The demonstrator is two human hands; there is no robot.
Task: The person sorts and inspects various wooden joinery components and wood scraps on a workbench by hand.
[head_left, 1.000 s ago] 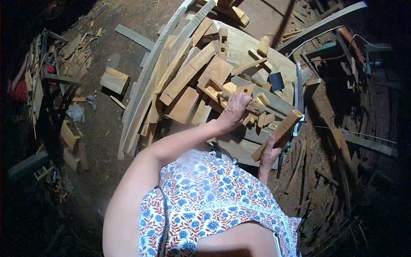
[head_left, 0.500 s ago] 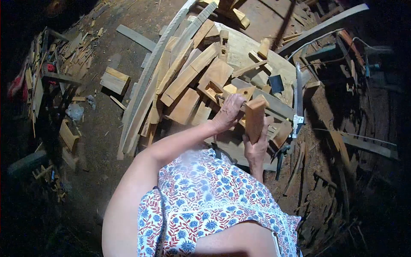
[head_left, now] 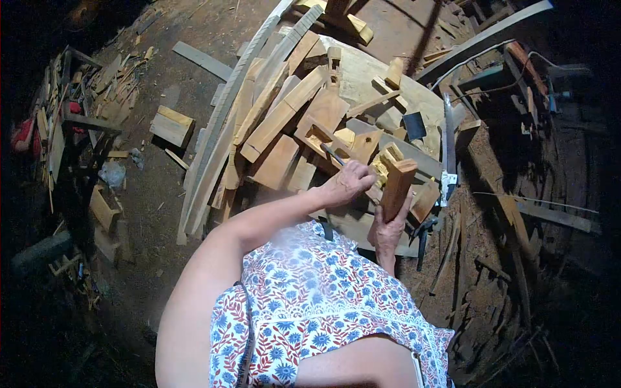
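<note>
My left hand (head_left: pixel 350 183) is closed around a thin dark rod-like tool (head_left: pixel 332 154), whose free end points up and left over the wood pile; its exact kind does not show. My right hand (head_left: pixel 388 231) grips the lower part of a wooden block (head_left: pixel 398 183), which stands tilted with its end face up. The left hand is beside the block, a small gap apart. Just behind the block lies a yellowish notched wood piece (head_left: pixel 387 160). A piece with a hollowed recess (head_left: pixel 317 137) lies beyond the left hand.
Long planks (head_left: pixel 242 110) lean along the pile's left side. A small dark square (head_left: pixel 414 126) lies on a pale board (head_left: pixel 369 71) at the back. A loose block (head_left: pixel 173 125) and a plastic bag (head_left: pixel 112 173) are on the dirt floor. Scrap wood lies right.
My left hand has drawn back toward me from the block, and the rod now points up and left. The block has shifted slightly right and down, uncovering the yellowish notched piece.
</note>
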